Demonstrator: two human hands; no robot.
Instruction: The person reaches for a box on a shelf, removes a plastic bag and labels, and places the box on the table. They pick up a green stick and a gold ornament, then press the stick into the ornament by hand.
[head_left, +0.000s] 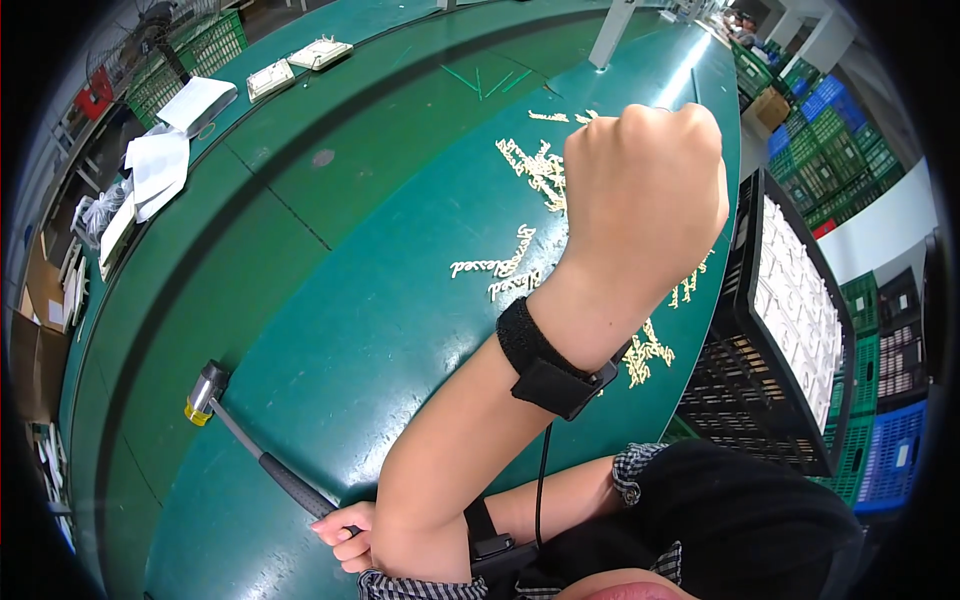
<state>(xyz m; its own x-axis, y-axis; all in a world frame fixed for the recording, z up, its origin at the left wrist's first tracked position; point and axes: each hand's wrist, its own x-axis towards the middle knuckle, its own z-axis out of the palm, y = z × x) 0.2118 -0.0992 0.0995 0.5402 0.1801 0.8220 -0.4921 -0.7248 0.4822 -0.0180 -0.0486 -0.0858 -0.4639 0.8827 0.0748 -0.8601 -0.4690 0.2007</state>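
My left hand [645, 175] is raised over the right part of the green table, closed in a fist with its back toward me; whatever it may hold is hidden. Crossing beneath the left arm, my right hand [350, 535] wraps round the dark grip of a mallet [285, 478]. The mallet has a silver head [210, 383] and a yellow striking face, and points to the far left. Cream cut-out word shapes [535, 170] lie in loose heaps around and beyond the left fist. A few more word shapes [490, 268] lie beside the left forearm.
A black crate [740, 390] of white pieces stands at the table's right edge. Green and blue crates [840, 130] are stacked behind it. Across the green belt lie white papers [160, 170] and filled trays [320, 53]. A metal post [612, 35] rises at the back.
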